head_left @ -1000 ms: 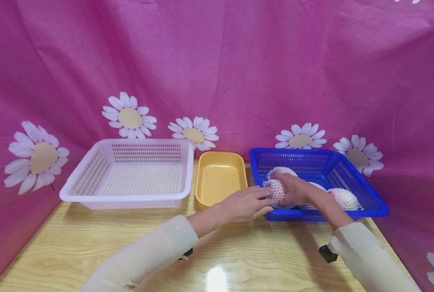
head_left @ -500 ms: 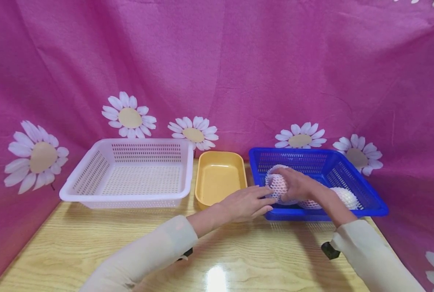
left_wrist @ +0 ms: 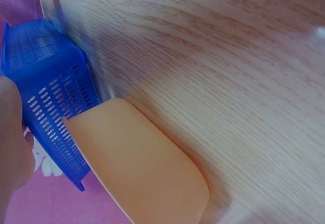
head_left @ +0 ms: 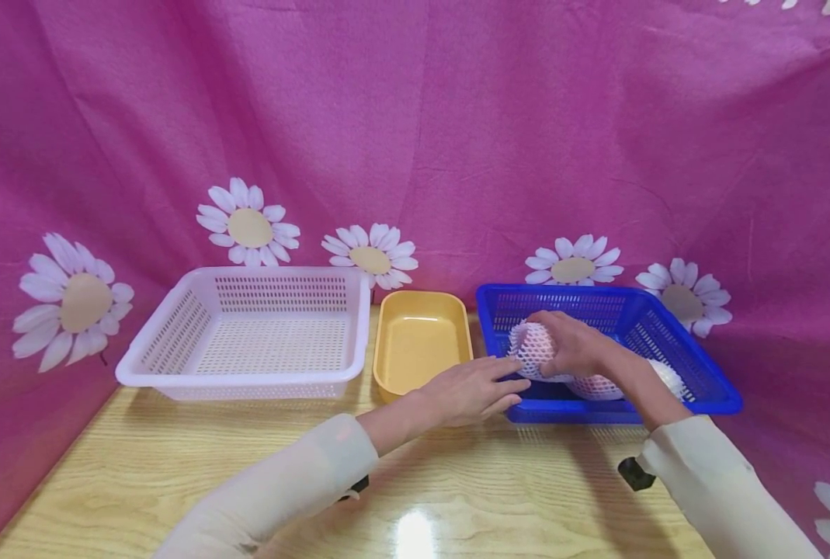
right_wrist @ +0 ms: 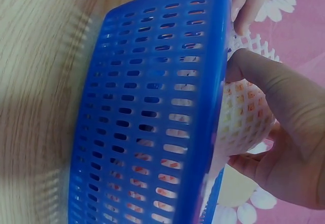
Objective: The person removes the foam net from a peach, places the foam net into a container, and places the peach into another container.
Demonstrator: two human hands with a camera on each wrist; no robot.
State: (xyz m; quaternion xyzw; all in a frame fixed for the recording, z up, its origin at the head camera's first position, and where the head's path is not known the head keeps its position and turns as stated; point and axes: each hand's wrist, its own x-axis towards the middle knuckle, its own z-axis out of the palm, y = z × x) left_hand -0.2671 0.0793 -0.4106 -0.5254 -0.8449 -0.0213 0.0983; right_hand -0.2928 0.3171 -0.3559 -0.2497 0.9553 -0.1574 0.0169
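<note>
My right hand (head_left: 577, 345) grips a round fruit in a white foam net (head_left: 532, 347), inside the left part of the blue basket (head_left: 624, 410). In the right wrist view, thumb and fingers curl round this netted fruit (right_wrist: 246, 115), just above the rim; reddish and yellow skin shows through the mesh. More netted fruits (head_left: 595, 387) lie below and to the right, partly hidden by the right forearm. My left hand (head_left: 472, 388) reaches to the basket's left front corner, palm down, fingers extended at the rim. In the left wrist view, part of that hand (left_wrist: 11, 137) shows beside the basket.
A yellow tray (head_left: 421, 345) stands just left of the blue basket, with the left forearm across its front. Farther left is a white perforated basket (head_left: 247, 380). All stand on a wood-grain table (head_left: 498, 481) before a pink flowered cloth (head_left: 442, 155).
My right hand has shifted slightly up and back with the netted fruit, which now sits farther from the basket's front wall. My left hand has stayed in place.
</note>
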